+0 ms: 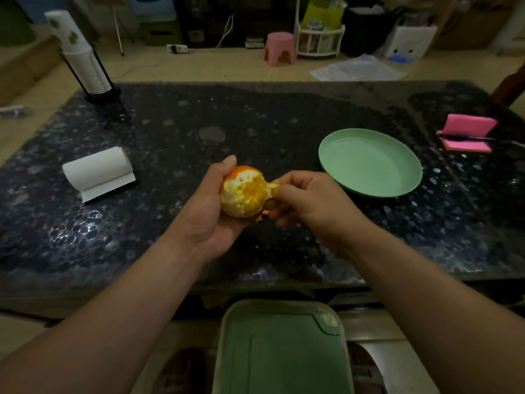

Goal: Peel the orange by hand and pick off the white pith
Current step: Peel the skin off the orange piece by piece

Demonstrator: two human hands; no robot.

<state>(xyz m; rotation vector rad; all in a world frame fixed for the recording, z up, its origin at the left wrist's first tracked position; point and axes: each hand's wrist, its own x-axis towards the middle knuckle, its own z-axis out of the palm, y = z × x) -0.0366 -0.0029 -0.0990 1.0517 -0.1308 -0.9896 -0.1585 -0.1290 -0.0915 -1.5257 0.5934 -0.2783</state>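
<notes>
A partly peeled orange [243, 193] is held above the dark speckled table [255, 123]. Its near side shows pale pith and bare flesh, while orange rind remains at the top and far side. My left hand [211, 206] cups it from the left and below, thumb resting over the top. My right hand [305, 199] sits at the fruit's right side, fingers curled, pinching a strip of peel [273, 186] that is still joined to the orange. A small scrap of rind [262, 215] hangs below my right fingers.
A green plate [369, 163] lies right of the hands. A paper towel roll [98, 173] lies to the left, a cup stack [81, 56] stands far left, pink sticky notes [467, 133] far right. A green bin [284, 348] stands below the table's front edge.
</notes>
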